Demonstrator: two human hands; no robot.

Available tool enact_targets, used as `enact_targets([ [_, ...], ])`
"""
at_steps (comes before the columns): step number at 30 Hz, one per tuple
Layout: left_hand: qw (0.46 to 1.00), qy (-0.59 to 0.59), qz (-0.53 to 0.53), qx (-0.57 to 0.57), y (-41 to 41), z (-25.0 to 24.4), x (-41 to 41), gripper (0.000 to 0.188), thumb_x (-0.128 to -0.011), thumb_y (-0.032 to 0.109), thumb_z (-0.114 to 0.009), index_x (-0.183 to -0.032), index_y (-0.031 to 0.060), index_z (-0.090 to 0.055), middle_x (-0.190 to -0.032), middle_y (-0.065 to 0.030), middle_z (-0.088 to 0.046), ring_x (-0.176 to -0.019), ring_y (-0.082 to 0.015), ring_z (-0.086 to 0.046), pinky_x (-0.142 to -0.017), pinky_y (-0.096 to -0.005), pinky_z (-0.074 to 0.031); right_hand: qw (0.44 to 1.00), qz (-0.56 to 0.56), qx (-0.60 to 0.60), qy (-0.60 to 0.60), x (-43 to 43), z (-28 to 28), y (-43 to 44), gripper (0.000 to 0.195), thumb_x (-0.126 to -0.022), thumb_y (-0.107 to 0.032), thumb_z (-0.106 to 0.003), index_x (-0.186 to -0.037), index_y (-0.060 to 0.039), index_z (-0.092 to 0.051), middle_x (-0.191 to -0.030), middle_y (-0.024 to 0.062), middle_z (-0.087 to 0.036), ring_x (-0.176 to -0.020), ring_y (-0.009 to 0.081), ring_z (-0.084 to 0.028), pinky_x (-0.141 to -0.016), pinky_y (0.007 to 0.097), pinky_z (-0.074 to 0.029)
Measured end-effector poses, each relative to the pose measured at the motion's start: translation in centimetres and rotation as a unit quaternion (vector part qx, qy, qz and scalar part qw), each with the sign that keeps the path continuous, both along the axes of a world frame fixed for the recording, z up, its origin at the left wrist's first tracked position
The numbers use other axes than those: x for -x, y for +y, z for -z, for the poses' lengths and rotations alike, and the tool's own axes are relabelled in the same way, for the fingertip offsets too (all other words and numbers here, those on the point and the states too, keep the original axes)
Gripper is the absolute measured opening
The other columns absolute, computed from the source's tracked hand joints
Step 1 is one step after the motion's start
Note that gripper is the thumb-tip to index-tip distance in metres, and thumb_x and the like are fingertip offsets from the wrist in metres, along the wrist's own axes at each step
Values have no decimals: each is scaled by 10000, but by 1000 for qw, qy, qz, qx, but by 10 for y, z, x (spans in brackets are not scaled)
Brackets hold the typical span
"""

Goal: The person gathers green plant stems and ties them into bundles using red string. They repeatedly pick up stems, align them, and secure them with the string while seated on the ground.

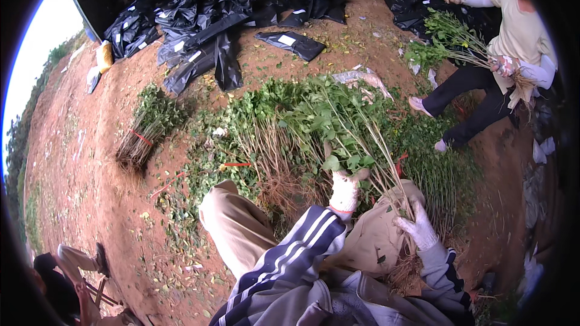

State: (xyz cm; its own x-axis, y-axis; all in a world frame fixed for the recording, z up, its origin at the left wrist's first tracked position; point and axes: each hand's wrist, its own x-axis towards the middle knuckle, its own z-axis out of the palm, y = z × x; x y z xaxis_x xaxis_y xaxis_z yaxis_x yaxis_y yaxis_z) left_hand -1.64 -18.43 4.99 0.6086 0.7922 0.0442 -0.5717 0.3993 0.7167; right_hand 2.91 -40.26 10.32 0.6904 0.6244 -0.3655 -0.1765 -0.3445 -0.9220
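Observation:
My right hand (419,227), in a white knit glove, is closed around the lower stems of a small bunch of leafy saplings (384,145). Their bare roots (404,272) hang below it beside my thigh, and the leafy tops slant up and to the left. My left hand (344,189), also gloved, is at the leaves of this bunch; foliage covers part of its fingers, so its grip is unclear. Just beyond my knees, a row of rooted saplings (272,145) lies on the ground, leaves pointing away from me. More thin-stemmed saplings (437,181) lie to the right of my knee.
A sapling bundle (146,129) with a red tie lies at left. Loose red ties (237,164) rest among fallen leaves. Black plastic bags (204,22) with white labels are heaped beyond. At right a co-worker (516,31) holds saplings; another person (68,276) sits at lower left.

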Motion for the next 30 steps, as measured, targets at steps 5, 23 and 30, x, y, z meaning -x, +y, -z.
enact_targets([
  [5,948,174,-216,-159,8,28,-27,514,-886,39,-601,-1368,31,-423,-1203,-155,-558,-1053,-212,-563,-955,-298,-417,976,-14,-11,-218,28,15,42,301,-857,-31,-647,-1106,-14,-479,-943,64,-563,-841,134,-550,-754,279,-473],
  [23,985,29,105,-135,30,15,7,785,-811,130,-636,-1475,39,-227,-1330,-114,-441,-1124,-186,-475,-968,-316,-399,909,-13,-198,366,-28,25,7,250,-980,-326,-513,-1180,-178,-490,-798,53,-466,-508,121,-366,-451,248,-324],
  [30,892,241,-97,-370,-13,16,-4,394,-832,37,-614,-1211,-12,-516,-895,-154,-665,-791,-238,-663,-742,-337,-532,748,-100,-306,580,-12,76,22,258,-984,-369,-482,-1081,-134,-526,-720,26,-437,-487,105,-352,-468,225,-304],
])
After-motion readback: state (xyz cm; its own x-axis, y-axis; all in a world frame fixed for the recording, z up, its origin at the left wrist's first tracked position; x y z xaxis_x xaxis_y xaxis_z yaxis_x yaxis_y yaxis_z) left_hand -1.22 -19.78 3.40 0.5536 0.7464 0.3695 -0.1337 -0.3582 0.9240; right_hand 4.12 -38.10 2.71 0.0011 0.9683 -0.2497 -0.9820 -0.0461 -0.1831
